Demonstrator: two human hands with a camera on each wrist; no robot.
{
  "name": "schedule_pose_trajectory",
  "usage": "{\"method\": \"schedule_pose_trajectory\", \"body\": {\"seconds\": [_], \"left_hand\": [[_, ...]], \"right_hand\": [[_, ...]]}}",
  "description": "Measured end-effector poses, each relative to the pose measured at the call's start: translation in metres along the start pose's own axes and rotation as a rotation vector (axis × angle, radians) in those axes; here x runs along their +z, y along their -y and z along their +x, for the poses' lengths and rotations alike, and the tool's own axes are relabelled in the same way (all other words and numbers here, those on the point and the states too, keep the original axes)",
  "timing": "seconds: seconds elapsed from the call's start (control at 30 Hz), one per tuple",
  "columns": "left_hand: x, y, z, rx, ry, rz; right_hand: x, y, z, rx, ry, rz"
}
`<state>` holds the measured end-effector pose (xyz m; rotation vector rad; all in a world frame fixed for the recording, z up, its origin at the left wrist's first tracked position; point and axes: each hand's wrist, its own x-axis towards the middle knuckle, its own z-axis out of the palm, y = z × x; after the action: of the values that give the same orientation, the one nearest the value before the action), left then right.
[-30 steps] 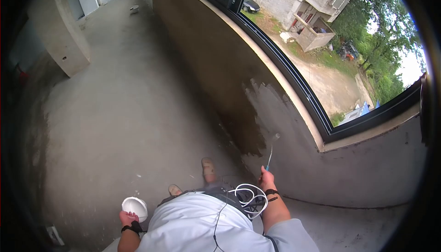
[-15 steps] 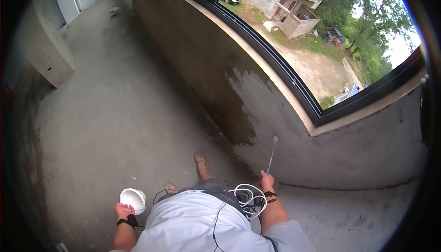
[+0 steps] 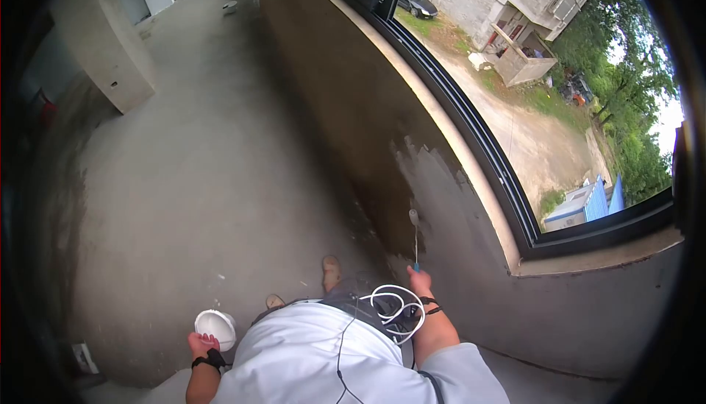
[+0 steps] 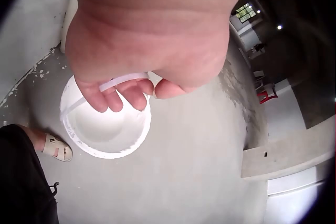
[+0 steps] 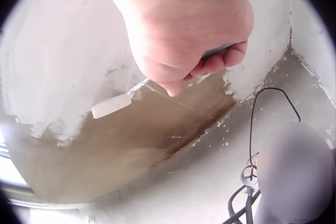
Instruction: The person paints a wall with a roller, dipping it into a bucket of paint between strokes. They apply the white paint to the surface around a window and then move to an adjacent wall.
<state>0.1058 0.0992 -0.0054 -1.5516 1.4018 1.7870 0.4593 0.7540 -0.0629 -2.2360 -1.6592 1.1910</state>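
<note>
In the head view, my left hand (image 3: 204, 344) carries a white bucket (image 3: 230, 332) low beside the body. Its fingers curl round the thin white bail handle (image 4: 122, 79), and white paint (image 4: 102, 124) shows inside the bucket. My right hand (image 3: 420, 281) grips the blue handle (image 3: 417, 266) of a small paint roller. The white roller head (image 5: 111, 107) lies at the wall, where the pale coated patch (image 3: 460, 205) borders bare brown wall (image 3: 323, 58). In the right wrist view, the fingers hide most of the handle.
A black-framed window (image 3: 471, 117) with a pale sill runs above the wall. Grey concrete floor (image 3: 198, 183) stretches left, with a square pillar (image 3: 103, 43) farther off. A coiled white cable (image 3: 397, 308) hangs at the waist. A small object (image 3: 230, 8) lies on the far floor.
The roller has moved left across the wall to the edge of the brown area. The head view swung and came back. My left hand keeps holding the bucket.
</note>
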Motion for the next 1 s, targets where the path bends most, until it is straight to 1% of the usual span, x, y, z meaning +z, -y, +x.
{"method": "schedule_pose_trajectory", "body": {"seconds": [0.03,0.07,0.1,0.17,0.2,0.27,0.3,0.4,0.43,0.47,0.5,0.57,0.7,0.73,0.8,0.87,1.0], "left_hand": [[-0.005,0.006,-0.003,0.006,-0.011,-0.017],[-0.016,0.017,-0.005,0.025,-0.038,-0.086],[-0.022,0.023,-0.001,0.038,-0.053,-0.138],[-0.019,0.034,-0.024,0.033,-0.097,-0.184],[-0.018,0.038,-0.037,0.022,-0.134,-0.213],[-0.029,0.047,-0.039,-0.002,-0.134,-0.277],[-0.036,0.050,-0.036,-0.031,-0.127,-0.323],[-0.038,0.060,-0.063,-0.031,-0.132,-0.341],[-0.040,0.064,-0.067,-0.031,-0.137,-0.345],[-0.041,0.068,-0.069,-0.025,-0.175,-0.359],[-0.041,0.070,-0.071,-0.020,-0.212,-0.372],[-0.042,0.071,-0.073,-0.036,-0.224,-0.376],[-0.044,0.072,-0.072,-0.051,-0.262,-0.407],[-0.045,0.070,-0.069,-0.054,-0.257,-0.402],[-0.056,0.066,-0.053,-0.077,-0.172,-0.350],[-0.054,0.058,-0.051,-0.070,-0.175,-0.339],[-0.052,0.046,-0.042,-0.026,-0.180,-0.337]], "right_hand": [[0.009,0.001,0.017,-0.049,-0.012,-0.152],[0.004,0.040,0.015,-0.001,0.104,-0.121],[0.009,0.052,0.021,-0.013,0.118,-0.125],[0.024,0.062,0.048,-0.169,0.058,-0.312],[0.029,0.068,0.056,-0.181,0.070,-0.315],[0.030,0.094,0.057,-0.140,0.116,-0.314],[0.030,0.105,0.055,-0.150,0.126,-0.316],[0.035,0.126,0.057,-0.177,0.133,-0.307],[0.037,0.131,0.058,-0.227,0.154,-0.341],[0.038,0.136,0.058,-0.277,0.174,-0.374],[0.039,0.139,0.058,-0.277,0.176,-0.377],[0.036,0.147,0.046,-0.382,0.152,-0.429],[0.022,0.156,0.032,-0.381,0.143,-0.497],[0.017,0.156,0.032,-0.365,0.110,-0.507],[0.006,0.154,0.029,-0.344,0.070,-0.516],[-0.003,0.151,0.026,-0.269,0.078,-0.483],[-0.004,0.138,0.018,-0.321,0.038,-0.471]]}}
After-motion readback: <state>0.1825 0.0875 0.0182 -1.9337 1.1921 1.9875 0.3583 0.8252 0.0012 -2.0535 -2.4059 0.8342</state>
